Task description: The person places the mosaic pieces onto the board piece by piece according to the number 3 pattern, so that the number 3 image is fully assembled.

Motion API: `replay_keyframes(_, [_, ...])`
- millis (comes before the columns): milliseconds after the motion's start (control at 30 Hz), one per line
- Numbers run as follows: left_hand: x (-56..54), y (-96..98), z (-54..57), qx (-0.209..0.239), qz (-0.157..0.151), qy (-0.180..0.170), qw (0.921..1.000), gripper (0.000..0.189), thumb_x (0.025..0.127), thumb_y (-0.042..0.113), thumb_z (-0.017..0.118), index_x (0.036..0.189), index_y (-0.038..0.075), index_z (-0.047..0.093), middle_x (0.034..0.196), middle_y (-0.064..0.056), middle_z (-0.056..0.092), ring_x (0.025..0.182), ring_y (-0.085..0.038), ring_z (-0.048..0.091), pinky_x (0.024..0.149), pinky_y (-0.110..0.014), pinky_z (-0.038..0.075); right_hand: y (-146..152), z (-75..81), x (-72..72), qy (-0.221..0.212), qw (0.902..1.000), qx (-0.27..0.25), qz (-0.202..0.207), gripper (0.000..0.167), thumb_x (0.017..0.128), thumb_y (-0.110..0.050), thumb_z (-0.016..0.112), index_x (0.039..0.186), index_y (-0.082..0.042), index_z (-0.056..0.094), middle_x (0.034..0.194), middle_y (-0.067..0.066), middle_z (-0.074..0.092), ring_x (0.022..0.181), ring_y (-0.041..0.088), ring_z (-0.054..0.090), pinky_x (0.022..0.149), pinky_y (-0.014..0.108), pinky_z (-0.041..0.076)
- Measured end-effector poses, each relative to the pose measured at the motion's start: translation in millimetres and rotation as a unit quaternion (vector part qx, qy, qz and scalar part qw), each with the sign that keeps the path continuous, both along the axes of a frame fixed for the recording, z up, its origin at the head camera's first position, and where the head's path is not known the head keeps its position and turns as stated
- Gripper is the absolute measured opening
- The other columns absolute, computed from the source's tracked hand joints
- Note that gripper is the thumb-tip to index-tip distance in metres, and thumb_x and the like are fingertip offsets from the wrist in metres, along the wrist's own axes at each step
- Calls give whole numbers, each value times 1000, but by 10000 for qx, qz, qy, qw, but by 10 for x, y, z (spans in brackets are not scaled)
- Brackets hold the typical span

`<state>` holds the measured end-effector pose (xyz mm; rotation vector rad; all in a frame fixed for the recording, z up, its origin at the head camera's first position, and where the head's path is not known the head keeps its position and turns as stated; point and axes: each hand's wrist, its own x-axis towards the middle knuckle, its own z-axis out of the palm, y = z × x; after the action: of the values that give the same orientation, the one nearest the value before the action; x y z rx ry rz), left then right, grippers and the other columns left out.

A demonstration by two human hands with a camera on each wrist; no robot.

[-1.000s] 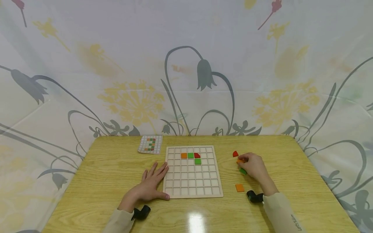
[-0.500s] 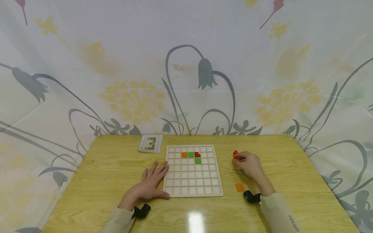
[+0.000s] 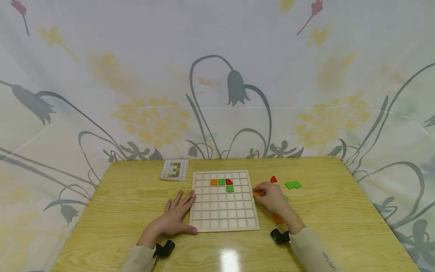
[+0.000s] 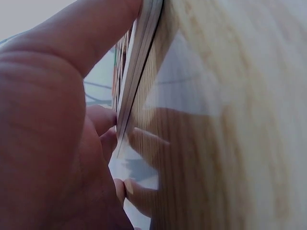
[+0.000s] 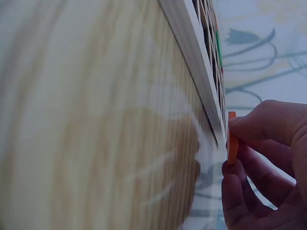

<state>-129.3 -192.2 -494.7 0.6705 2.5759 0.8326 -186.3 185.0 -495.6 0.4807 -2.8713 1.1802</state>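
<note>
A wooden grid board (image 3: 222,216) lies mid-table. Near its top sit an orange square tile (image 3: 213,182), a green square tile (image 3: 221,182), a red quarter-round tile (image 3: 229,181) and, below that, a second green tile (image 3: 230,188). My left hand (image 3: 173,218) rests with fingers spread at the board's left edge, fingertips on the frame. Thumb and fingers of my right hand (image 3: 273,197) pinch an orange tile (image 5: 232,139) beside the board's right edge; the right wrist view shows the tile edge-on. The left wrist view shows the left hand's thumb against the board's side.
A paper card (image 3: 174,170) with a coloured grid pattern lies beyond the board's left corner. Right of the board are a loose red tile (image 3: 273,179), two green tiles (image 3: 293,184), a partly covered green one (image 3: 286,197) and orange (image 3: 278,219) under the right wrist.
My right hand has picked up an orange tile from the loose ones and carried it left to the board's right edge, uncovering two green tiles. The left hand has stayed in place.
</note>
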Motion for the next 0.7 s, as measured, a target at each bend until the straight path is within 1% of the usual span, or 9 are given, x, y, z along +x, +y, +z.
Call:
replay_keyframes(100, [4, 0, -10, 8, 14, -22, 10000, 108, 83, 53, 75, 161, 8, 16, 167, -7, 2, 149, -38, -16, 108, -71, -8, -104, 7, 12, 75, 9998, 126, 136, 18, 83, -2, 74, 100, -4, 77, 106, 8, 68, 78, 14, 56, 68, 30, 49])
replay_keyframes(300, [5, 0, 0, 27, 27, -12, 10000, 108, 83, 53, 76, 161, 8, 16, 167, -7, 2, 149, -38, -15, 108, -71, -7, -277, 20, 15, 245, 9988, 273, 327, 15, 82, -2, 76, 96, -7, 78, 103, 4, 68, 82, 15, 55, 71, 31, 48])
replay_keyframes(567, [9, 4, 11, 22, 12, 4, 10000, 107, 83, 52, 76, 160, 8, 16, 167, -8, 3, 149, -39, -15, 108, -71, -7, -497, 46, 2, 119, 9978, 120, 643, 15, 82, 0, 75, 96, -6, 77, 96, 0, 66, 80, 13, 53, 69, 28, 48])
replay_keyframes(700, [9, 7, 4, -1, 2, 17, 10000, 107, 83, 52, 76, 160, 8, 16, 167, -8, 3, 149, -39, -14, 108, -71, -7, -584, 45, -3, 165, 9970, 105, 751, 14, 82, -1, 76, 95, -6, 77, 94, -1, 66, 77, 12, 53, 68, 27, 48])
